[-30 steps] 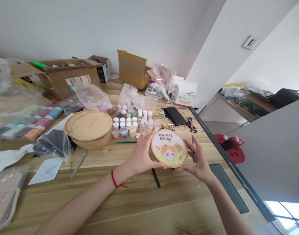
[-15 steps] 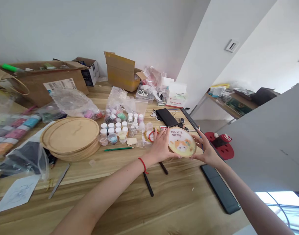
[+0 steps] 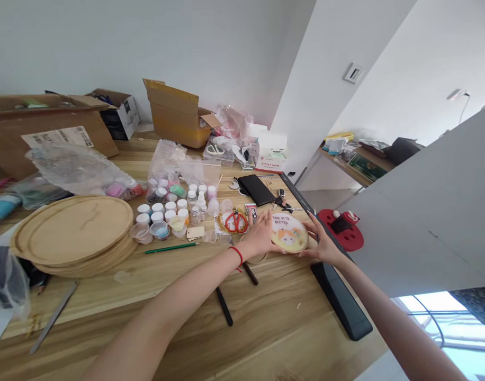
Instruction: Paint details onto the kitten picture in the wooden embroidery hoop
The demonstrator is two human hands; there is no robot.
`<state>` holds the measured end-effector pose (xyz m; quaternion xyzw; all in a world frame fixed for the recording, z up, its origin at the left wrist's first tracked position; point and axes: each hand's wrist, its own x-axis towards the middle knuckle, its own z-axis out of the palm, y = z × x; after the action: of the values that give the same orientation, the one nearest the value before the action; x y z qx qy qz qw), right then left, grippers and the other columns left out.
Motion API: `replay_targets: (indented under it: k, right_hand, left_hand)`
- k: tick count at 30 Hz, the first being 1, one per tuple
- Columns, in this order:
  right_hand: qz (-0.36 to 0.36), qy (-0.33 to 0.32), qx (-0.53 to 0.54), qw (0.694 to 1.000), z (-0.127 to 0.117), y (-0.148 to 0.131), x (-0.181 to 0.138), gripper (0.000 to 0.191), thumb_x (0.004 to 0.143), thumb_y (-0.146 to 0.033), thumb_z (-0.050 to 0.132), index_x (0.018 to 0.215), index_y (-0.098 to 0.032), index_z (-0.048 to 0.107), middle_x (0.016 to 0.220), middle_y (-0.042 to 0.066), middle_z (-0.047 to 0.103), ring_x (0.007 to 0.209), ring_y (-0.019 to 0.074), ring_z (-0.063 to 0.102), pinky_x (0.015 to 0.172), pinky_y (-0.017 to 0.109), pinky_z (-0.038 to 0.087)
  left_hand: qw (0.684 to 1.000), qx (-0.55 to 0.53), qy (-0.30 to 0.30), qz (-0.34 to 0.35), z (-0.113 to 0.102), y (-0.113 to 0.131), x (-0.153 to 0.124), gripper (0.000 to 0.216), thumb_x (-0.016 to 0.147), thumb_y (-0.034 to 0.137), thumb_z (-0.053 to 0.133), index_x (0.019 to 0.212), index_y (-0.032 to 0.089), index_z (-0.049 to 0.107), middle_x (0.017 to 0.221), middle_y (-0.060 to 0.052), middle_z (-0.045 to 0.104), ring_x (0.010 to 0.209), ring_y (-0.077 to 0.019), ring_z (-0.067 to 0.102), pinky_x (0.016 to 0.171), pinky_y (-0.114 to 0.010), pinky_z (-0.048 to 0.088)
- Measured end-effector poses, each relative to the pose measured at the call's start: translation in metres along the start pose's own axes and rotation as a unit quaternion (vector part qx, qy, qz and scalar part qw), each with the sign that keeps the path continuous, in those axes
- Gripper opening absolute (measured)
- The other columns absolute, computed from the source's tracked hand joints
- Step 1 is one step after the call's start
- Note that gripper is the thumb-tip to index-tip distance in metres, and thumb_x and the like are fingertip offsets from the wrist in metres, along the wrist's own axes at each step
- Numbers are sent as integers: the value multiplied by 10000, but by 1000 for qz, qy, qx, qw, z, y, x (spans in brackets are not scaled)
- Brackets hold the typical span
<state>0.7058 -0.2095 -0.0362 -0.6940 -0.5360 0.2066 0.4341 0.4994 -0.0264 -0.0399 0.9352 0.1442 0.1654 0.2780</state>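
Note:
Between both my hands is a round plaque point(image 3: 289, 241) with a pale yellow rim, an orange-and-white cat picture and dark lettering on white. My left hand point(image 3: 260, 233), with a red cord on the wrist, grips its left edge. The right edge is held by my right hand point(image 3: 320, 241), which also has a thin blue stick, perhaps a brush, between the fingers. Just left of my left hand lie red-handled pliers point(image 3: 236, 220). Dark-handled tools point(image 3: 224, 307) lie below on the wooden table, and a black phone point(image 3: 343, 304) rests beneath my right forearm.
Stacked round wooden boards point(image 3: 73, 227) stand at left. Several white-capped jars point(image 3: 157, 208), a green pencil point(image 3: 171, 247) and a black pouch point(image 3: 256, 189) lie mid-table. Cardboard boxes point(image 3: 174, 114) line the wall. A red holder with a can point(image 3: 343, 225) sits off the right edge.
My view has turned a little to the right, so the scene slides left. Both hands still hold the plaque, slightly farther right over the table, and the red-handled pliers show more fully.

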Motion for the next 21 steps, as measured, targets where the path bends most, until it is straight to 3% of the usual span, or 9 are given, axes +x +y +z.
replay_targets:
  k: [11, 17, 21]
  right_hand:
    - [7, -10, -53, 999, -1, 24, 2, 1416, 516, -523, 965, 1623, -279, 117, 1446, 171, 542, 1402, 370, 493, 1192, 622, 280]
    - [14, -21, -62, 998, -3, 18, 2, 1430, 500, -559, 957, 1624, -271, 122, 1480, 192, 532, 1417, 375, 484, 1189, 634, 269]
    - [23, -26, -66, 997, -5, 11, 1, 1452, 463, -588, 959, 1622, -260, 149, 1513, 218, 502, 1445, 397, 449, 1181, 648, 270]
  left_hand:
    - [1000, 6, -19, -24, 8, 0, -5, 1349, 637, 686, 791, 1596, 92, 52, 1604, -308, 312, 1542, -439, 213, 1225, -673, -104]
    - [999, -1, -21, -30, 6, 4, -7, 1386, 608, 694, 807, 1605, 129, 26, 1609, -281, 323, 1545, -436, 205, 1215, -685, -121]
    - [999, -14, -14, -26, 0, 4, -7, 1398, 558, 705, 833, 1603, 128, 105, 1619, -285, 299, 1543, -463, 186, 1204, -703, -109]
